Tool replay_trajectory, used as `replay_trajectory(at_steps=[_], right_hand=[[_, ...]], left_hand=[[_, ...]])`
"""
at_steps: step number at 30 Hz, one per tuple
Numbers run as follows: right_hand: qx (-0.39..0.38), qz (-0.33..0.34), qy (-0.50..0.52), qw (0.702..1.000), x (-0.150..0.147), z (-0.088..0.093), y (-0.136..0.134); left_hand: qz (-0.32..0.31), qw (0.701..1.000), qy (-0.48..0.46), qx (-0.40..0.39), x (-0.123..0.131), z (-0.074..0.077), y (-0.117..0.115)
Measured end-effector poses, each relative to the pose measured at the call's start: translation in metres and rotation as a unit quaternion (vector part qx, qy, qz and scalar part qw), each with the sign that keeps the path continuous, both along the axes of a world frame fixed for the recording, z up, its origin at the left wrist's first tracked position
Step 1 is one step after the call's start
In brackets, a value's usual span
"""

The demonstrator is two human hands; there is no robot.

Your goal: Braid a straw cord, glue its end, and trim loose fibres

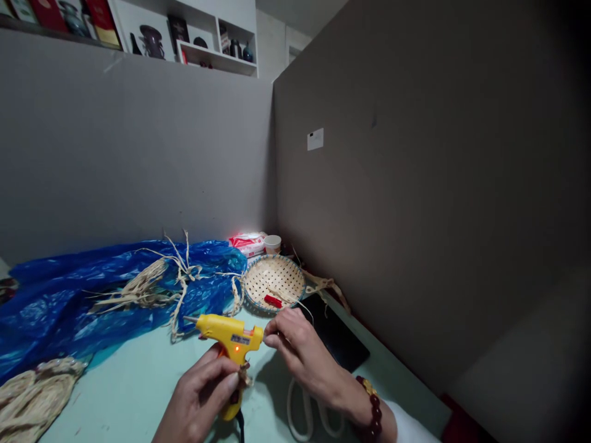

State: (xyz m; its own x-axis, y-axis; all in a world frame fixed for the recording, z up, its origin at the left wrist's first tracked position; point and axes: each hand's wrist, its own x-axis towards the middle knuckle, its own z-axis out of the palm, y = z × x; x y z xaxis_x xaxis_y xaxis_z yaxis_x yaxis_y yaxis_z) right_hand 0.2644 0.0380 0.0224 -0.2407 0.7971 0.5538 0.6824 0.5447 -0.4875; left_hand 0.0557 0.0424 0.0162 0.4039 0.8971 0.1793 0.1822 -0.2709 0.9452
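The yellow glue gun (226,329) sits just below the middle of the view, above the pale green table (115,394), its nozzle towards nine o'clock and a small orange light glowing on its side; the left hand (198,394) comes in from seven o'clock and is closed about its handle, thumb and forefinger also pinching a small dry scrap (246,374); the right hand (300,344) comes in from four o'clock with fingertips drawn narrowly together at the gun's back end, and I cannot tell whether they grip anything.

Clocked from the gun, a black cable (241,427) drops at six; a white cord (300,418) loops at four; a flat black tablet (344,338) lies at three, partly behind the right hand; a woven basket (265,277) holding a red clip (273,301) stands at one, with a cup (272,243) beyond it; blue plastic sheeting (50,301) spreads at ten, a bundle of straw (143,283) on it; more straw, coiled (37,406), lies at eight.
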Motion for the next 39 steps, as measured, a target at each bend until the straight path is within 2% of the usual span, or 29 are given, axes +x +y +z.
replay_trajectory(at_steps=[4, 8, 12, 15, 18, 20, 22, 24, 26, 28, 30, 34, 39], right_hand=[[-0.06, 0.011, 0.031, 0.998, 0.003, 0.004, 0.0], [-0.063, 0.011, 0.037, 0.997, 0.003, 0.001, 0.002], [-0.014, -0.001, 0.039, 0.999, -0.001, -0.002, 0.001], [0.058, -0.02, 0.051, 0.997, -0.007, -0.004, -0.004], [0.119, 0.007, 0.076, 0.99, -0.014, -0.009, -0.011], [0.071, 0.04, 0.094, 0.992, -0.02, -0.011, -0.016], [-0.048, 0.055, 0.137, 0.988, -0.026, -0.008, -0.019], [-0.179, 0.103, 0.225, 0.952, -0.031, -0.003, -0.019], [-0.275, 0.186, 0.335, 0.882, -0.036, 0.002, -0.017], [-0.325, 0.243, 0.428, 0.808, -0.039, 0.002, -0.013], [-0.342, 0.248, 0.489, 0.763, -0.043, -0.004, -0.009], [-0.376, 0.234, 0.532, 0.722, -0.047, -0.018, -0.006], [-0.368, 0.206, 0.544, 0.726, -0.049, -0.025, -0.01]], left_hand=[[-0.011, 1.0, 0.017, 0.011, -0.001, -0.001, 0.001], [0.015, 1.0, 0.016, 0.009, 0.002, 0.003, 0.0], [0.043, 0.999, 0.001, 0.002, 0.006, 0.008, -0.002], [0.061, 0.998, -0.015, -0.002, 0.007, 0.009, -0.002], [0.075, 0.997, -0.033, -0.01, 0.006, 0.009, -0.001], [0.076, 0.996, -0.046, -0.018, 0.006, 0.01, -0.002], [0.071, 0.995, -0.06, -0.025, 0.006, 0.013, -0.003], [0.059, 0.995, -0.072, -0.032, 0.006, 0.016, -0.005], [0.046, 0.995, -0.08, -0.038, 0.006, 0.018, -0.007], [0.031, 0.995, -0.082, -0.043, 0.007, 0.02, -0.009], [0.014, 0.996, -0.078, -0.045, 0.007, 0.02, -0.01], [-0.016, 0.998, -0.053, -0.038, 0.006, 0.021, -0.011], [-0.004, 0.999, -0.024, -0.038, -0.004, 0.026, -0.014]])
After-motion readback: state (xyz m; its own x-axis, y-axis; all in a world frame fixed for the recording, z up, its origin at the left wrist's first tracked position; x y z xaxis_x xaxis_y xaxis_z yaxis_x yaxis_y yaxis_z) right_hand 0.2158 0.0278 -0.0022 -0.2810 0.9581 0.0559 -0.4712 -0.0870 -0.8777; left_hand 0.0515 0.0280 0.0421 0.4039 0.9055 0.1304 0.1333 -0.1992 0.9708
